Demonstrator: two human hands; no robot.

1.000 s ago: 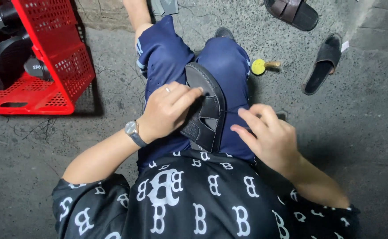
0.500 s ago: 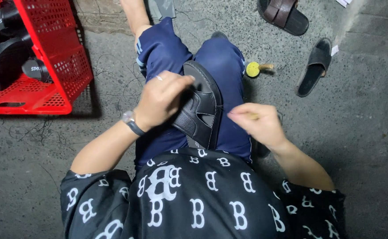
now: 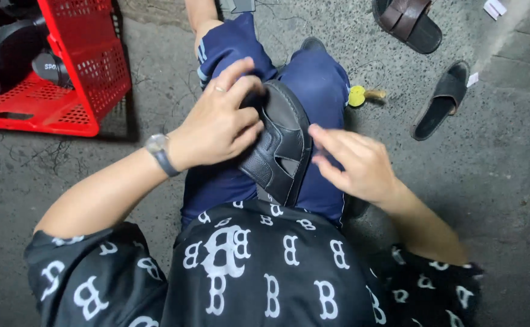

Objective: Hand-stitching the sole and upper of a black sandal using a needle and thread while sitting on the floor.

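Note:
A black leather slide sandal (image 3: pixel 282 145) rests on my lap, over my blue trousers. My left hand (image 3: pixel 216 121), with a ring and a wristwatch, grips the sandal's upper strap from the left side. My right hand (image 3: pixel 353 160) hovers just to the right of the sandal with its fingers spread, the fingertips close to the sole's edge; I cannot tell whether they touch it.
A red plastic crate (image 3: pixel 89 72) holding dark shoes stands at the upper left on the concrete floor. A small yellow-headed tool (image 3: pixel 362 95) lies right of my knee. A black sandal (image 3: pixel 443 100) and a brown sandal (image 3: pixel 407 23) lie at the upper right.
My right hand has lifted off the sandal's lower part and moved right, fingers opening. My left hand stays on the strap. The view has shifted slightly.

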